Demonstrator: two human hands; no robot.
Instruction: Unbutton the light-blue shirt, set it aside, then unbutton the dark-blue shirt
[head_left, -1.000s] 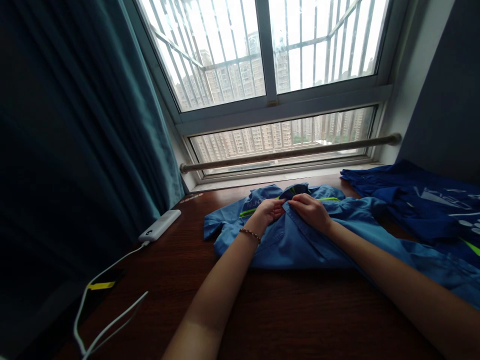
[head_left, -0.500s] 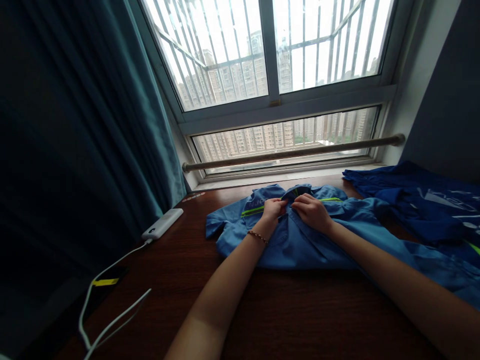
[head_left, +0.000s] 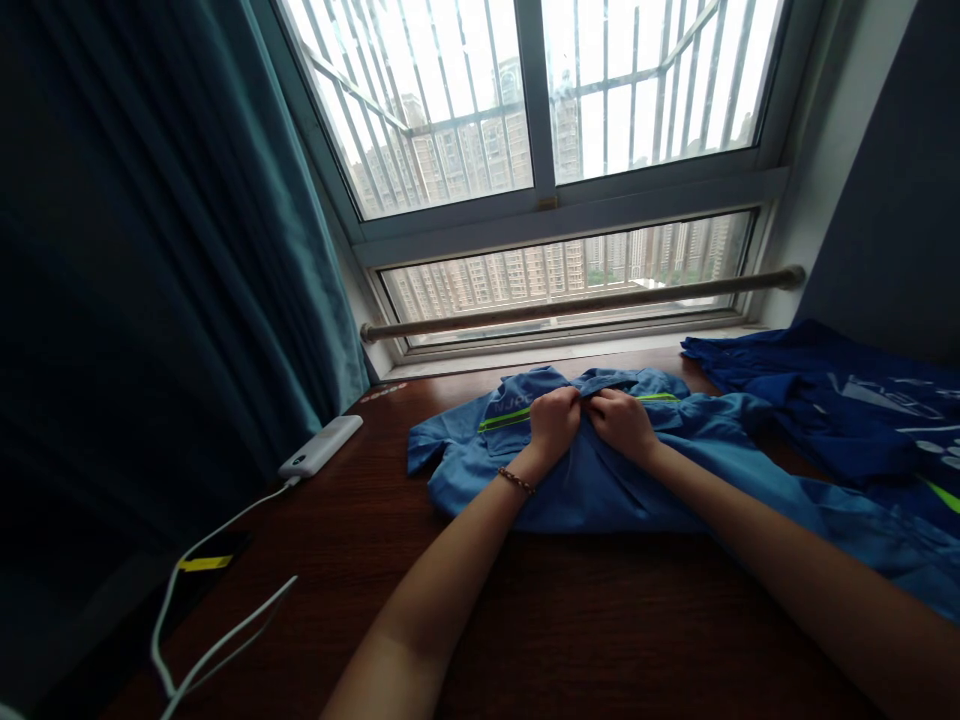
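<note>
A light blue work shirt (head_left: pixel 615 505) with dark blue panels and yellow-green stripes lies spread on the brown wooden table (head_left: pixel 345 600). My left hand (head_left: pixel 553 420) is closed on the shirt's front edge just below the collar, its knuckles turned up. Right beside it, my right hand (head_left: pixel 619 422) pinches the opposite front edge, fingertips almost meeting those of the left. Whatever lies between the fingertips, such as a button, is hidden. Part of the lettering on the shirt's chest shows left of my left hand. A beaded bracelet (head_left: pixel 516 480) circles my left wrist.
A darker blue garment (head_left: pixel 832 400) with white print lies at the right. On the left are a white power bank (head_left: pixel 322 446) with a white cable (head_left: pixel 217 535) and a dark flat object with a yellow strip (head_left: pixel 205 563). A rail (head_left: pixel 585 305) crosses the window behind the table.
My left hand has rolled over so that its back faces up more, still at the shirt's front. The right hand's fingers have curled in closer. The view has shifted slightly.
</note>
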